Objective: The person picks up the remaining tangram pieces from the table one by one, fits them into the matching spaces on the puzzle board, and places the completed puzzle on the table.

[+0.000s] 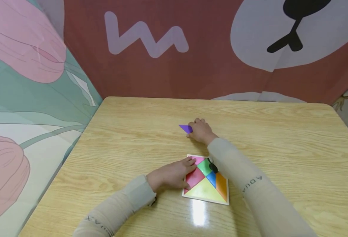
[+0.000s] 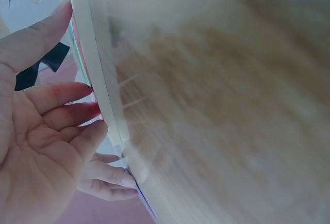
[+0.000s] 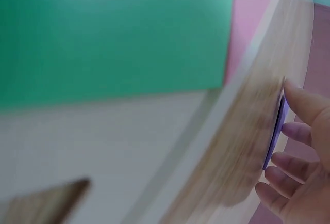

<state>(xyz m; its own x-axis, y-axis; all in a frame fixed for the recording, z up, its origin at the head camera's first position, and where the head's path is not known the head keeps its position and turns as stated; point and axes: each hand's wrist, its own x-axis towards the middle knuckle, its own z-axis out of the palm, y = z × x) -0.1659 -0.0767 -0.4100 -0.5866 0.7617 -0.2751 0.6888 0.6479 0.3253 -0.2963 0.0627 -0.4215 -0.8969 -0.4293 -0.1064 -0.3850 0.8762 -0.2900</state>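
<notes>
A square tangram puzzle in a white tray (image 1: 205,199) lies on the table, with flat pink, red, green, blue, yellow and orange pieces in it. My left hand (image 1: 174,173) rests at the tray's left side, fingers spread over the pink and red pieces (image 1: 195,177). Beyond the tray, my right hand (image 1: 202,130) holds a purple triangle piece (image 1: 185,128) at its edges, low at the tabletop. The right wrist view shows the purple piece (image 3: 276,131) edge-on by the thumb and fingers. My right forearm hides the tray's upper right corner; a bare light patch of tray shows beside the green piece (image 3: 113,38).
The light wooden table (image 1: 126,141) extends around the tray on every side. Behind it hangs a reddish-brown printed cloth (image 1: 162,75), and a floral cloth (image 1: 43,98) is at the left. A black wrist device (image 1: 212,166) on my right wrist overhangs the tray.
</notes>
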